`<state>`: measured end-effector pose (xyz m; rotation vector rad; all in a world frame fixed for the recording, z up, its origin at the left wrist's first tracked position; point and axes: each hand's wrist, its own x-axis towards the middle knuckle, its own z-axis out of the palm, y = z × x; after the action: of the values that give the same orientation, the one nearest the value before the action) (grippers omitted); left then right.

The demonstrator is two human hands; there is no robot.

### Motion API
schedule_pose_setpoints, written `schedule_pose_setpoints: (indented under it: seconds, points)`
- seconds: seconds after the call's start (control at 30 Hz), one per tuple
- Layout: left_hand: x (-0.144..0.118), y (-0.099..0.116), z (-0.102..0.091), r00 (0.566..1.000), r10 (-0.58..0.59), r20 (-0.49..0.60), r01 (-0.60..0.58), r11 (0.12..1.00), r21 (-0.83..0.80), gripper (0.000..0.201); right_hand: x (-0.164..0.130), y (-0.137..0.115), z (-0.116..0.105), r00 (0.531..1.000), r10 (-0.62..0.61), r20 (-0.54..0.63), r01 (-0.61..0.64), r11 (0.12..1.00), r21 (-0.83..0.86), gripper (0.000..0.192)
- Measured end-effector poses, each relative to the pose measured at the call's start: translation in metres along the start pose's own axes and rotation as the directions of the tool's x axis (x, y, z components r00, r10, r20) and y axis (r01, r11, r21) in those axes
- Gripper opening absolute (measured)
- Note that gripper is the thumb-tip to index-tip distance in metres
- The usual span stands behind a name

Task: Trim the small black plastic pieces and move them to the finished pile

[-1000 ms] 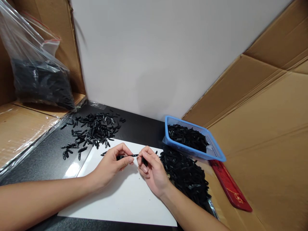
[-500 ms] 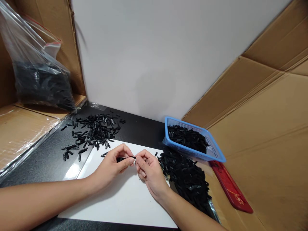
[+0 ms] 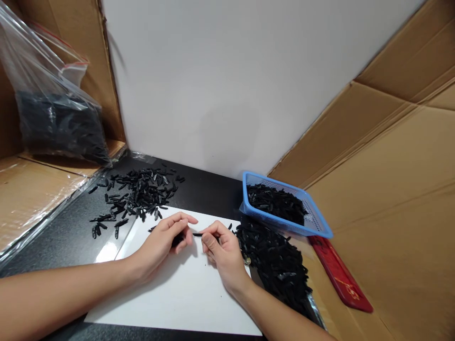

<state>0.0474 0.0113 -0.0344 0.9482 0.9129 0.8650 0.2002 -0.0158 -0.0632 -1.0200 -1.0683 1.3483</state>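
Two hands meeting over a white sheet (image 3: 185, 289) lying on a black tabletop (image 3: 67, 232); left hand (image 3: 161, 244) curling loosely with fingers partly extended, gripping a small black piece (image 3: 179, 240) under the fingers; right hand (image 3: 222, 251) pinching narrow at thumb and forefinger on the other end of a thin black strip (image 3: 197, 234) bridging the gap between both hands; strip lying roughly level, just above the sheet, near its far edge; exact join between strip and left-hand piece too small to tell.

Sitting just right of the right hand, a large heap of black parts (image 3: 277, 265), touching the sheet's right edge; resting behind that heap, a blue basket (image 3: 320, 222) holding more black parts, tilting slightly toward the heap; lying beside the basket on cardboard (image 3: 398, 237), a red flat object (image 3: 337, 279).

Spreading on the tabletop beyond the left hand, a scattered pile of black pieces (image 3: 137, 192), well apart from the basket; a few strays lying near the sheet's far left corner; leaning at the far left on a cardboard ledge, a clear plastic bag (image 3: 53, 104) filled with dark parts; standing behind everything, a white wall (image 3: 231, 85).
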Motion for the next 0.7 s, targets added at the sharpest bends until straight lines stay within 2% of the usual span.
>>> schedule_pose_setpoints:
  seconds: [0.1, 0.2, 0.33, 0.5, 0.63, 0.7]
  points:
    - [-0.003, 0.0, 0.001, 0.995, -0.073, 0.07, 0.074, 0.997, -0.025, 0.016, 0.002, -0.001, -0.001, 1.0, -0.012, -0.023, 0.012, 1.0, -0.003, 0.021]
    - [-0.003, -0.002, 0.0, 0.991, -0.062, 0.119, 0.065, 0.998, -0.02, 0.025, 0.003, -0.002, -0.001, 0.999, -0.021, -0.045, 0.022, 1.0, 0.017, 0.018]
    - [-0.001, -0.006, -0.002, 0.994, -0.023, 0.107, 0.026, 0.999, -0.023, 0.033, 0.005, 0.0, -0.003, 0.996, -0.039, -0.076, 0.039, 0.999, -0.006, 0.019]
    - [0.001, -0.009, -0.001, 0.996, -0.002, 0.094, 0.003, 1.0, -0.007, 0.021, 0.005, 0.003, -0.005, 0.996, -0.048, -0.07, 0.045, 0.998, -0.045, 0.021]
    - [0.002, -0.01, -0.002, 0.994, 0.023, 0.105, -0.027, 0.999, 0.044, 0.02, 0.005, -0.001, -0.003, 1.0, 0.022, -0.013, -0.02, 0.991, 0.135, 0.02]
    - [0.002, -0.01, -0.003, 0.994, 0.041, 0.105, -0.048, 0.997, 0.063, 0.018, 0.006, -0.004, -0.001, 0.998, 0.062, 0.025, -0.066, 0.972, 0.224, 0.027]
